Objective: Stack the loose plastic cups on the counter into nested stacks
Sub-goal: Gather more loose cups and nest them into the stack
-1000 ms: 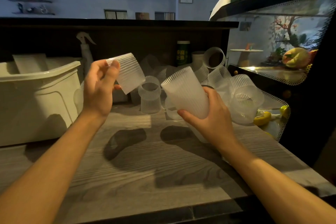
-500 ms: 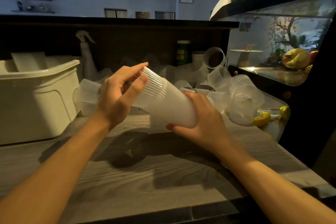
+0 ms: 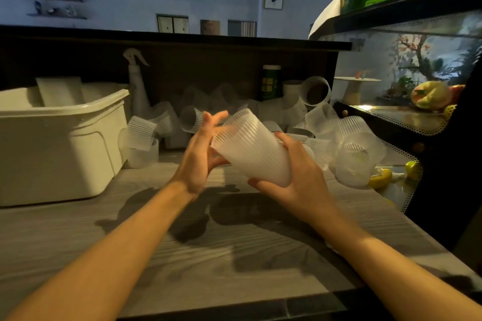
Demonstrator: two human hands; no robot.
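A nested stack of ribbed translucent cups [image 3: 251, 150] lies tilted in the air above the counter, its wide end up and to the left. My right hand [image 3: 294, 182] grips the stack around its narrow lower end. My left hand [image 3: 198, 156] presses its palm flat against the wide end, fingers straight. A heap of loose ribbed cups [image 3: 307, 117] lies on its sides at the back of the wooden counter [image 3: 182, 242]. Two more cups [image 3: 142, 138] sit beside the white bin.
A white plastic bin [image 3: 60, 143] stands on the left. A spray bottle [image 3: 137, 86] and a dark green can [image 3: 271, 82] stand against the dark back panel. A black display case [image 3: 430, 122] with fruit bounds the right side. Yellow items [image 3: 380, 177] lie by the case.
My left hand brought a single cup from the upper left onto the stack in my right hand and pushed it in. The left palm now lies flat on the wide end.
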